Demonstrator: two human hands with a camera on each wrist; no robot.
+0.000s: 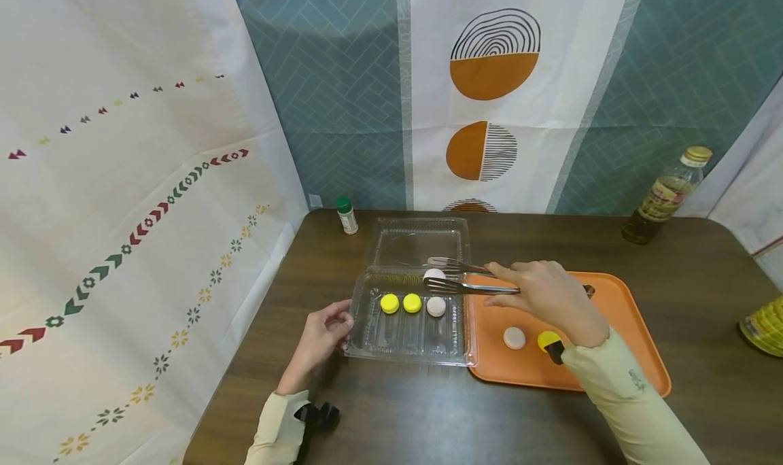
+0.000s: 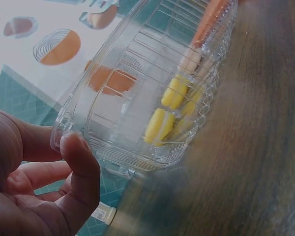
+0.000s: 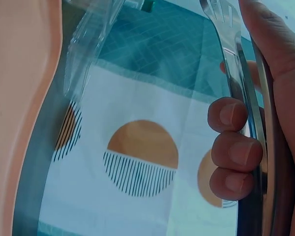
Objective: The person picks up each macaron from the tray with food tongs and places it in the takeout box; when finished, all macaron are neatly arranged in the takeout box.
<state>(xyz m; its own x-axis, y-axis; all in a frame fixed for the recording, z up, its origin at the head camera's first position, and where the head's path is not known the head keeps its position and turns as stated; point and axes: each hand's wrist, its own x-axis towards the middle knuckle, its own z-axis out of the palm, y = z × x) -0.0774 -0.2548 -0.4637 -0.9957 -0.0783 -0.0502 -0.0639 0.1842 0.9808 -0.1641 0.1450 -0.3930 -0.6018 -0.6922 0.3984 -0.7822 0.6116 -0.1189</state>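
Note:
My left hand (image 1: 321,339) pinches the left rim of a clear plastic container (image 1: 391,357), thumb and finger on its edge in the left wrist view. In my right hand (image 1: 544,295) are metal tongs (image 1: 477,288), gripped with fingers curled round them. Their slotted tips reach over the container's right part and stand apart, with a pale pink macaron (image 1: 435,273) between them. In front of it, a row holds a yellow macaron (image 1: 389,304), another yellow macaron (image 1: 412,303) and a second pale macaron (image 1: 436,306).
Right of the container lies an orange tray (image 1: 636,342) with a pale macaron (image 1: 514,338) and a yellow macaron (image 1: 547,340), partly covered by the wrist strap. The container's lid (image 1: 422,237) lies open behind. A green-capped shaker (image 1: 346,215) and an oil bottle (image 1: 667,196) stand farther back.

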